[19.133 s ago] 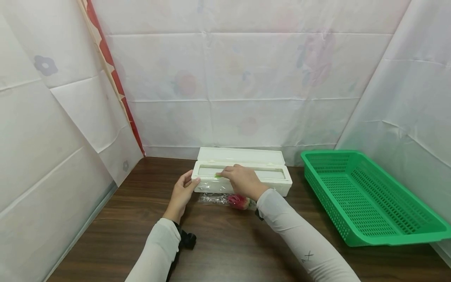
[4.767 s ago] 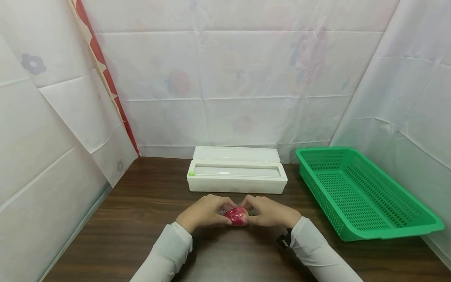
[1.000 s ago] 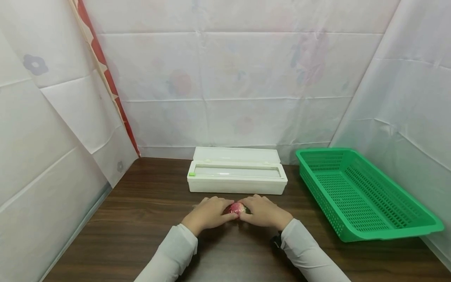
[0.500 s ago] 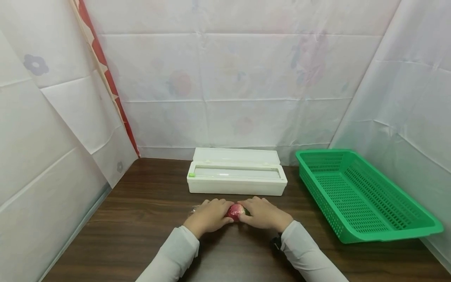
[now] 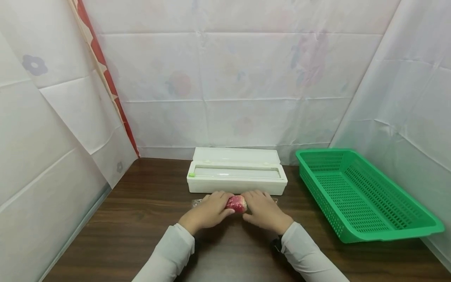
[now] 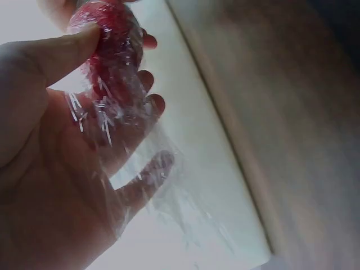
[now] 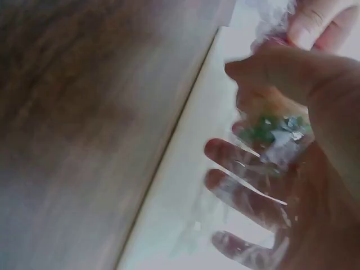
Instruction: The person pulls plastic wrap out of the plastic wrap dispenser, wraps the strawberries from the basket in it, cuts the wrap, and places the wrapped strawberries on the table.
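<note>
Between both hands, a red piece of produce [image 5: 236, 204] with a pale end is wrapped in cling film, close in front of a white cling film dispenser [image 5: 237, 185]. My left hand [image 5: 213, 209] holds its red end, thumb on top and fingers behind, as the left wrist view shows. Loose clear film [image 6: 135, 140] trails across that palm. My right hand [image 5: 262, 210] holds the other end, where green [image 7: 270, 129] shows through the film. Film lies over several of its fingers. The dispenser's lid [image 5: 237, 156] is raised, and a green slider [image 5: 192, 174] sits at its left end.
A green perforated basket [image 5: 352, 236] stands at the right of the brown wooden table [image 5: 148, 219]. White patterned sheets [image 5: 218, 78] hang behind and on both sides.
Earlier the right hand was on the dispenser's slider while the produce lay on the table. Now both hands hold the produce, and over the last half second they moved slightly forward toward the dispenser.
</note>
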Demonstrator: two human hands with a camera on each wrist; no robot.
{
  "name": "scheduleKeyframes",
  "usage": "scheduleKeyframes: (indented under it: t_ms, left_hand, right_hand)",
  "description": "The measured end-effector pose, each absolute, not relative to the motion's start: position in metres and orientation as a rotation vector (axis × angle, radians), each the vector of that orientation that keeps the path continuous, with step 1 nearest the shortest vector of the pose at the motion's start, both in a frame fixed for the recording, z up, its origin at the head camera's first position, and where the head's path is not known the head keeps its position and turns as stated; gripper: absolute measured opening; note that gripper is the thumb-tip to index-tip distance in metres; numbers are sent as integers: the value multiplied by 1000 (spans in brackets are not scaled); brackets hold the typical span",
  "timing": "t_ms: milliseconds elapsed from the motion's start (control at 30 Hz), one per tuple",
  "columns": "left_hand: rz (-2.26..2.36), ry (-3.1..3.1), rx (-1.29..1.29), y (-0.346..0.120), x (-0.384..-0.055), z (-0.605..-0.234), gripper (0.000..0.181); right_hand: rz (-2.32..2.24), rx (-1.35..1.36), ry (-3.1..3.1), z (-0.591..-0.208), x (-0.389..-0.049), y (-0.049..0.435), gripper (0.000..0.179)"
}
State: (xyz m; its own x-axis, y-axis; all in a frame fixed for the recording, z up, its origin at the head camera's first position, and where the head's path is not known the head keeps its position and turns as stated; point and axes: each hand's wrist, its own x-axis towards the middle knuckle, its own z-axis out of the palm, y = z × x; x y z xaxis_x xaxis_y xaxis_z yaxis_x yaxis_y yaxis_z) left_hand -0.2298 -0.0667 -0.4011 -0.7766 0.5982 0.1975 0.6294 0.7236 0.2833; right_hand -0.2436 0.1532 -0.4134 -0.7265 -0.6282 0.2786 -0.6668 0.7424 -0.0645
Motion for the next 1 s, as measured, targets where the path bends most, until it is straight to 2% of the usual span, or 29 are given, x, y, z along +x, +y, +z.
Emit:
scheduleKeyframes:
  t_ms: [333, 567, 633, 867, 1000]
  left_hand:
    - [-625, -2732, -989, -72, -230, -389, 39]
    - [-665, -2701, -977, -72, -229, -384, 44]
    - [-669, -2663, -975, -72, -228, -382, 45]
    - [-624, -2590, -860, -76, -228, -373, 47]
    - [-635, -2585, -815, -78, -229, -369, 48]
  right_hand:
    - [52, 916, -2491, -410, -244, 153, 18]
    - [112, 881, -2425, -408, -249, 156, 9]
    - [173, 856, -2424, -407, -250, 156, 14]
    - [353, 771, -2335, -402, -249, 153, 55]
    - [384, 747, -2270, -399, -248, 151, 54]
